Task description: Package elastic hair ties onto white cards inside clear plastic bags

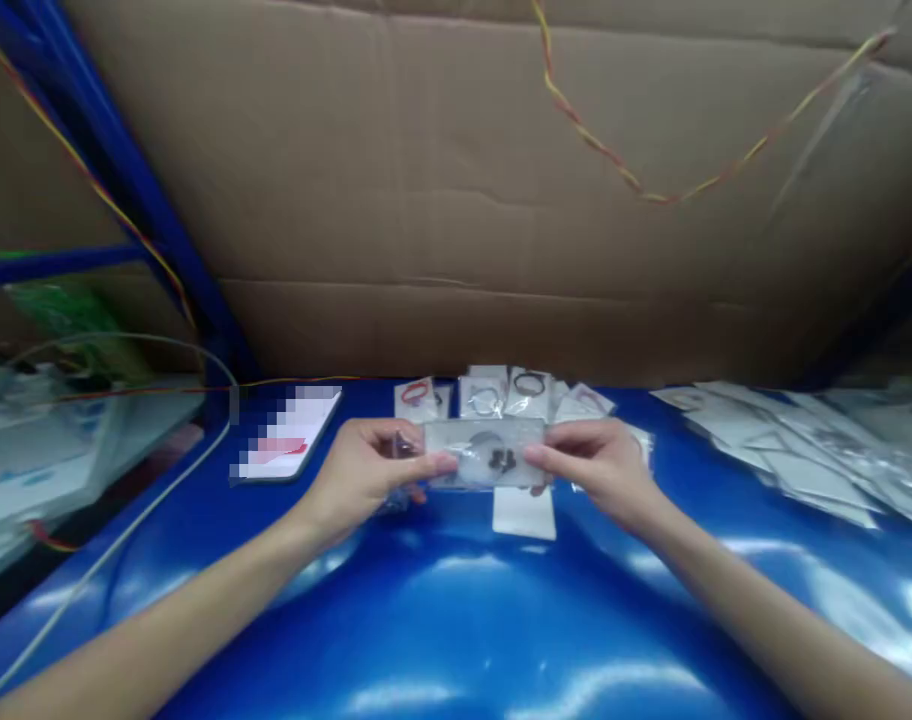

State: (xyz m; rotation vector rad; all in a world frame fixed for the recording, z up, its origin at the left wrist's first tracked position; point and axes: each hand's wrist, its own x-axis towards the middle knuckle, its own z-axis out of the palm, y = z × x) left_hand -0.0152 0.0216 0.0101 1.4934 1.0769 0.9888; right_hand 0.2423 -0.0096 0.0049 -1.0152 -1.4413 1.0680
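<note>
2 bare forearms (pixel 201 610) (no sleeves, rings).

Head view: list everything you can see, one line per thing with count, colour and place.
Table: one, glossy blue, fills the foreground.
Clear bag: one, see-through with small dark parts inside, held between both hands.
Small bags: several, clear with red or black rings, behind the hands.
White card: one, on the table under the held bag.
Flat bags: a spread pile, clear and silvery, right side.
Phone: one, blurred screen, left of the hands.
Cardboard: brown, wall behind the table.
Twisted wire: one, red and yellow, hanging across the cardboard.
Grey cable: one, left edge.
Left hand: grips the bag's left end.
Right hand: grips its right end.
</note>
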